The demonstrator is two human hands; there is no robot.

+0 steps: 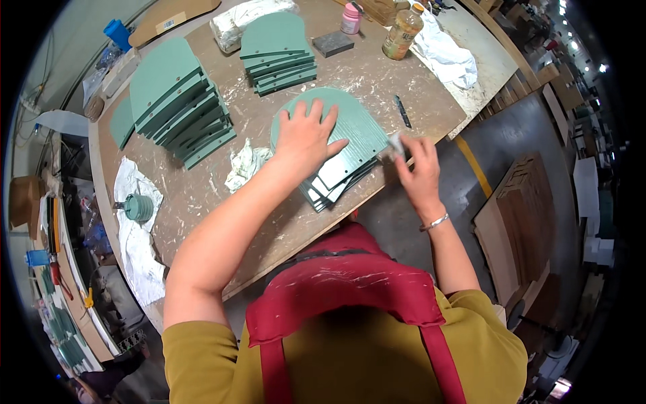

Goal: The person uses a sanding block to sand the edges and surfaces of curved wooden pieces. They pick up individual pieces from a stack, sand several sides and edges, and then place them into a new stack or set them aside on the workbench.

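Note:
My left hand lies with fingers spread on the top green round-ended panel, pressing it onto a short stack at the table's front edge. Pale and dark edges of the lower panels stick out beneath it. At the panel's right corner, my right hand is closed on a small whitish piece, blurred, either folded cloth or paper. A crumpled, stained white rag sits to the left of my left forearm. Beyond the right corner lies a black utility knife.
Two fanned stacks of green panels, a tall one and a smaller one, stand at the back. A juice bottle, a pink bottle and a grey block sit far right. At left, a green-coated round tin rests on white cloth.

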